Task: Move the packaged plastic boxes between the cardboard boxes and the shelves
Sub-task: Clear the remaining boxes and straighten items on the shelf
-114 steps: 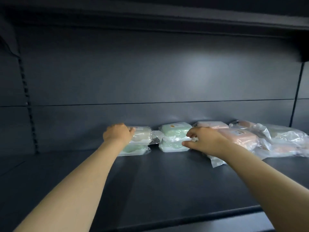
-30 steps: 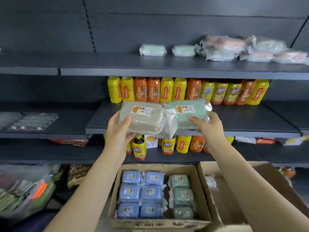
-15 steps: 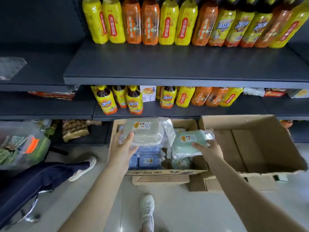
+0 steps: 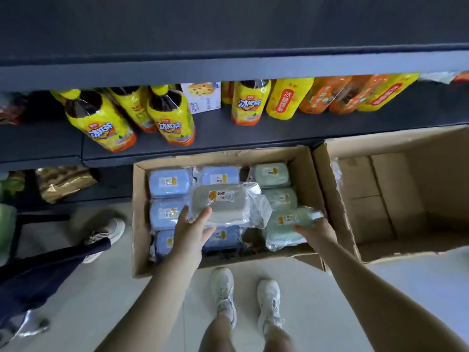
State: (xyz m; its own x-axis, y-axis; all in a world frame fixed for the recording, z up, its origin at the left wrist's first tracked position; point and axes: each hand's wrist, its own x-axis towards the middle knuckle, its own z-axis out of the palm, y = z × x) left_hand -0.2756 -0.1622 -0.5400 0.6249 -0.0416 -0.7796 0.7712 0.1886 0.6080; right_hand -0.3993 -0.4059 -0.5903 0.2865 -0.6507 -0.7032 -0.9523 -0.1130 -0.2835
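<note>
Head view, looking down at the floor in front of the shelving.

- Left hand (image 4: 193,229): clamped on the near end of a grey-green packaged plastic box (image 4: 220,203), thumb on top of the clear wrapper, fingers out of sight beneath. The box is held level at centre frame, above the blue stacks inside the open cardboard box (image 4: 138,224).
- Right hand (image 4: 313,231): fingers curled round the near edge of a mint-green packaged plastic box (image 4: 289,227). This box is tilted in the lower right corner of the same cardboard box. Cannot tell whether it rests on what lies under it.
- The loose wrapper ends of the two held boxes overlap between them.
- Contents of the cardboard box: blue packaged boxes (image 4: 168,182) in two columns on the left, pale green packaged boxes (image 4: 272,175) in a column along the right wall. Each carries a small orange-and-white label.
- Second cardboard box (image 4: 396,199): right of frame, just beside the first, top open.
- Lowest shelf (image 4: 215,133): across the upper half, carrying yellow iced-tea bottles (image 4: 101,123), orange-labelled bottles (image 4: 322,97) and a small white carton (image 4: 203,96).
- Bottom centre: the person's own white shoes (image 4: 223,288) on the pale floor.
- Left edge: another person's dark trouser leg and shoe (image 4: 106,233).
</note>
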